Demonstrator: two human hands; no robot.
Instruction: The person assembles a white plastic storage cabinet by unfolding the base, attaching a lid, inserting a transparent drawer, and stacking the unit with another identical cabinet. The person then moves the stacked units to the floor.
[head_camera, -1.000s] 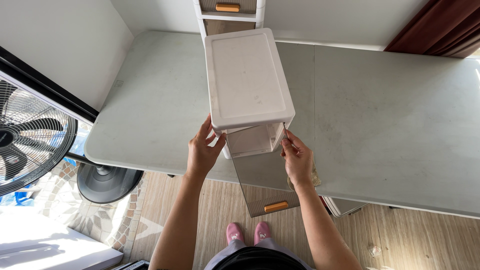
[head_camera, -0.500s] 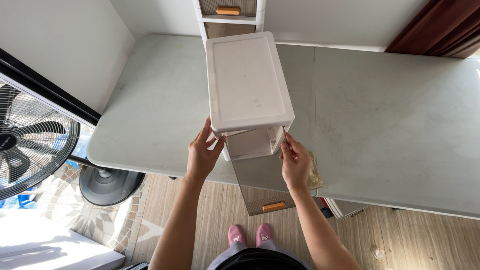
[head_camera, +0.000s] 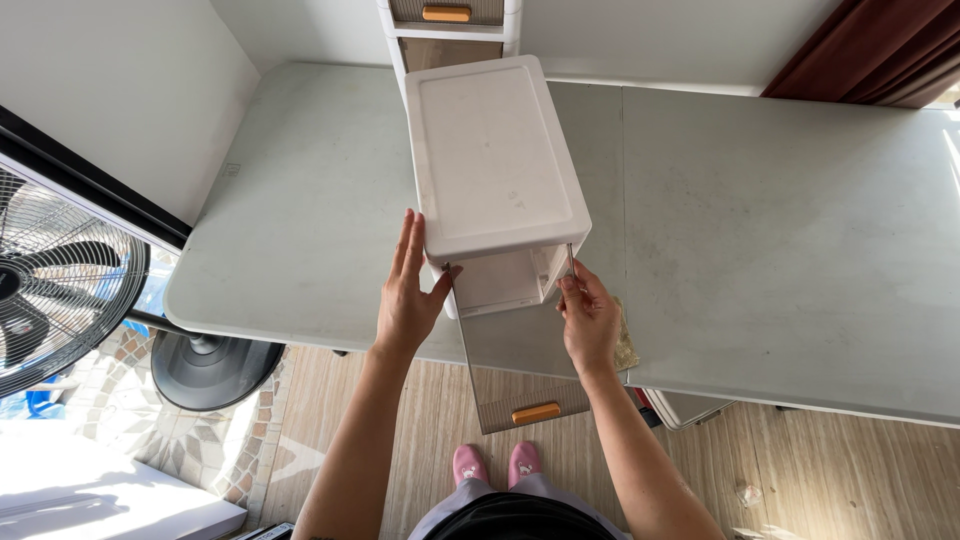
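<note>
The white drawer box (head_camera: 495, 165) stands near the front edge of the grey table (head_camera: 780, 230), its open face turned toward the person. A smoky see-through drawer (head_camera: 520, 365) with an orange handle (head_camera: 535, 413) is pulled far out of it, so that the drawer's front end hangs past the table edge over the wooden floor (head_camera: 830, 480).

The left hand (head_camera: 408, 295) lies flat against the box's left side, fingers stretched and together, thumb hooked at the front corner; it presses rather than grips. The right hand (head_camera: 588, 320) is at the right front corner, fingers curled in around the thin edge of the drawer where it leaves the box (how firmly they pinch it I cannot tell).

Behind the box stands a taller set of drawers (head_camera: 447, 25) of the same kind. A big fan (head_camera: 60, 285) stands off to the left, and pink slippers (head_camera: 495, 465) show beneath the drawer.

The risk, to my eye, is the drawer: so little of it seems to sit inside that it could tip out and drop on those feet. The box is light too, and could slide off the edge if pulled.
</note>
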